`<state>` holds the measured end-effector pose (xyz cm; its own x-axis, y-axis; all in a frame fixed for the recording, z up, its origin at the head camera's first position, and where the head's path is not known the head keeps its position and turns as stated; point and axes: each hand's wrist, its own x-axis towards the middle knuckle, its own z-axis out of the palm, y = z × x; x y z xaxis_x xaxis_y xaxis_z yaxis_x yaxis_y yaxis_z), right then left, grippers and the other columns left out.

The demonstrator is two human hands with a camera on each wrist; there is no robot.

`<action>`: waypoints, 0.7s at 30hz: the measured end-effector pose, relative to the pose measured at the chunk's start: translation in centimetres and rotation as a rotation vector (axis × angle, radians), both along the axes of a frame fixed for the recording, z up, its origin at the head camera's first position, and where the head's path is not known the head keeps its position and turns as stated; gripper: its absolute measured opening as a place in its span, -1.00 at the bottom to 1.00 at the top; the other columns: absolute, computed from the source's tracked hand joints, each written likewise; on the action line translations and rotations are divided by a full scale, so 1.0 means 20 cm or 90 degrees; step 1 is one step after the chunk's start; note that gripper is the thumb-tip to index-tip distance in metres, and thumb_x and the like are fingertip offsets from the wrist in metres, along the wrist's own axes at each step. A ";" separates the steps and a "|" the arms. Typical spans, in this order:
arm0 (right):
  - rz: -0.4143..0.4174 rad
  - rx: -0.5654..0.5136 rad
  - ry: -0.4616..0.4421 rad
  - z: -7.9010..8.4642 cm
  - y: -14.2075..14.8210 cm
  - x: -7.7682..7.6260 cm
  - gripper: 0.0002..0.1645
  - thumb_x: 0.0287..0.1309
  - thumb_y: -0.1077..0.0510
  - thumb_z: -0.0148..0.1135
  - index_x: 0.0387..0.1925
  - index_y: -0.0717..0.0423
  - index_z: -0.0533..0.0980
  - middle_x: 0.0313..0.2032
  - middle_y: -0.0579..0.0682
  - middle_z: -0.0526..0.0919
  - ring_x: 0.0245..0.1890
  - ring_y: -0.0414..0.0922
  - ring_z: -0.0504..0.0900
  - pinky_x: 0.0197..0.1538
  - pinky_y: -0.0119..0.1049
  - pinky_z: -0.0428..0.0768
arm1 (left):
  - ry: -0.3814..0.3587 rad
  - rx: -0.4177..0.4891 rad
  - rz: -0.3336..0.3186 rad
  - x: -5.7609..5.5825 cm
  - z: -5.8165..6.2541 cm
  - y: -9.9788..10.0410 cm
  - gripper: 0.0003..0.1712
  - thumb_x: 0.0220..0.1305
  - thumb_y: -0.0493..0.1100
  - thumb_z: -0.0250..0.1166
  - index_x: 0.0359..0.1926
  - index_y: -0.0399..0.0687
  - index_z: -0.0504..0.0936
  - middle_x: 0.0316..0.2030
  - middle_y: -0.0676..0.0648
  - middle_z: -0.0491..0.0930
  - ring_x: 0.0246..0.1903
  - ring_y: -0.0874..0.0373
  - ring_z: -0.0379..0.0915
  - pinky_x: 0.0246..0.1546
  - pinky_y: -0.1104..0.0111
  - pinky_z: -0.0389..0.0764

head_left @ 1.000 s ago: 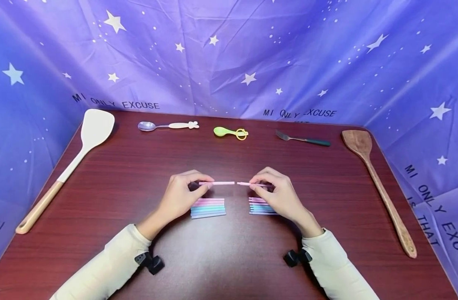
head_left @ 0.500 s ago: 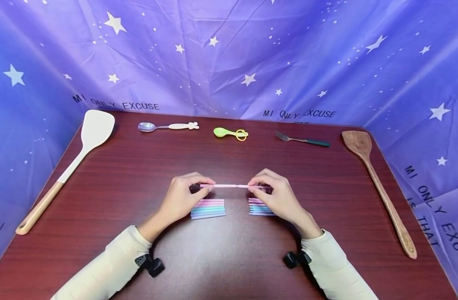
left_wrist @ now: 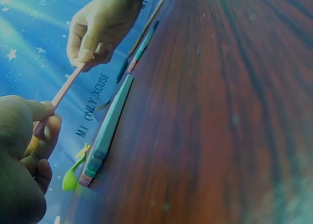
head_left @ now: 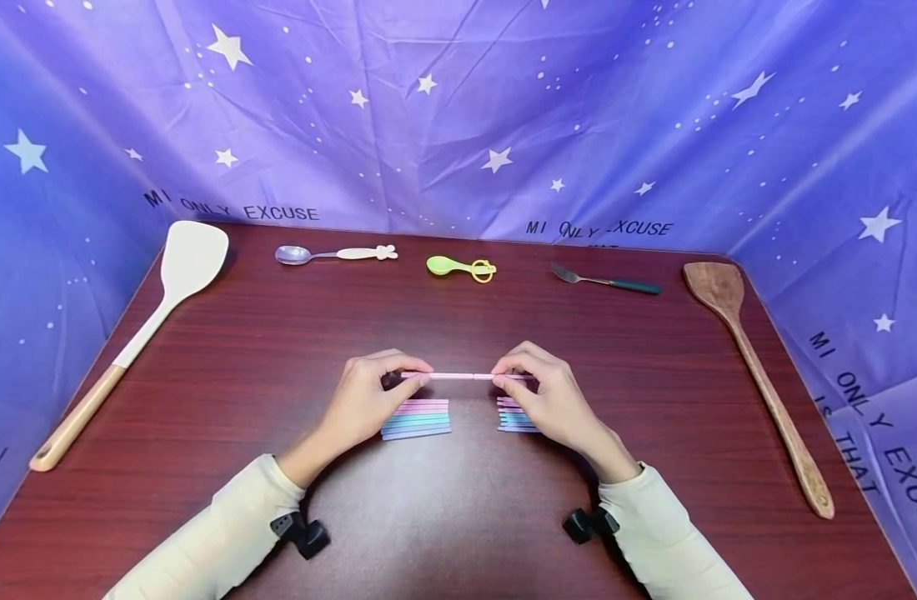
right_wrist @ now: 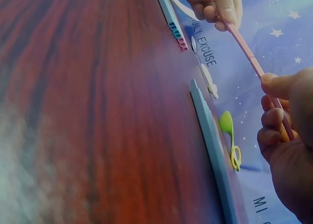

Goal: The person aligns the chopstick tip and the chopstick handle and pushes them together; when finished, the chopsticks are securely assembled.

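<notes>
Thumb and fingertips of my left hand (head_left: 364,396) pinch a slim pink stick (head_left: 451,376). My right hand (head_left: 559,400) pinches a second pink stick (right_wrist: 257,67) the same way. The two sticks meet end to end in one straight line above the table, with a thin seam (right_wrist: 252,58) between them in the right wrist view. Below the left hand lies a row of pink, teal and blue sticks (head_left: 421,422). A like row of sticks (head_left: 513,418) lies beneath the right hand, partly hidden by it.
Along the back of the dark red table (head_left: 458,517) lie a spoon with a white handle (head_left: 338,253), a small green spoon (head_left: 447,266) and a fork (head_left: 607,279). A white spatula (head_left: 188,267) flanks the left, a wooden spatula (head_left: 751,350) the right. Starry purple cloth (head_left: 458,125) hangs behind.
The right hand has moved slightly left, and the gap between the two pink sticks has closed so their ends meet. Both hands sit a little lower in the head view.
</notes>
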<state>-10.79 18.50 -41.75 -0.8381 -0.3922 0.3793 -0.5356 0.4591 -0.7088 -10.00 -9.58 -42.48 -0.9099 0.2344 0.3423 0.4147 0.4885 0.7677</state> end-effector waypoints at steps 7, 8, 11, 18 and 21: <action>-0.008 -0.011 -0.008 -0.01 0.01 0.00 -0.98 0.26 0.21 0.43 -0.28 0.02 0.71 -0.29 -0.17 0.66 -0.28 -0.30 0.56 -0.25 -0.45 0.49 | -0.008 0.009 0.009 -0.01 0.00 -0.01 -0.79 0.13 -0.13 0.59 -0.17 0.11 0.83 -0.36 0.14 0.75 -0.49 0.33 0.50 -0.45 0.45 0.47; -0.012 -0.012 -0.011 -0.01 0.01 0.00 -0.95 0.25 0.22 0.44 -0.28 0.01 0.71 -0.28 -0.18 0.66 -0.28 -0.30 0.56 -0.26 -0.45 0.49 | -0.013 0.009 0.012 -0.02 -0.01 -0.01 -0.78 0.13 -0.13 0.60 -0.16 0.10 0.83 -0.39 0.14 0.73 -0.52 0.33 0.46 -0.49 0.46 0.44; -0.020 -0.017 -0.014 -0.01 0.01 0.00 -0.87 0.20 0.27 0.47 -0.28 -0.04 0.72 -0.29 -0.19 0.67 -0.31 -0.29 0.55 -0.29 -0.43 0.49 | -0.035 0.017 0.015 -0.02 -0.01 -0.02 -0.81 0.15 -0.15 0.58 -0.19 0.11 0.84 -0.50 0.15 0.70 -0.60 0.33 0.44 -0.56 0.49 0.39; -0.031 -0.027 -0.003 -0.01 0.05 -0.02 -0.83 0.18 0.25 0.49 -0.22 -0.06 0.73 -0.27 -0.16 0.69 -0.36 -0.30 0.53 -0.35 -0.41 0.49 | -0.082 0.064 -0.008 -0.02 -0.01 -0.03 -0.88 0.25 -0.17 0.50 -0.18 0.06 0.85 -0.52 0.10 0.79 -0.53 0.26 0.72 -0.58 0.54 0.37; -0.036 -0.036 -0.006 -0.01 0.06 -0.03 -0.82 0.18 0.27 0.49 -0.21 -0.04 0.74 -0.28 -0.14 0.69 -0.42 -0.30 0.47 -0.40 -0.45 0.42 | -0.095 0.094 -0.013 -0.03 0.00 -0.05 -0.88 0.26 -0.21 0.49 -0.17 0.00 0.85 -0.50 0.04 0.80 -0.50 0.17 0.75 -0.52 0.55 0.49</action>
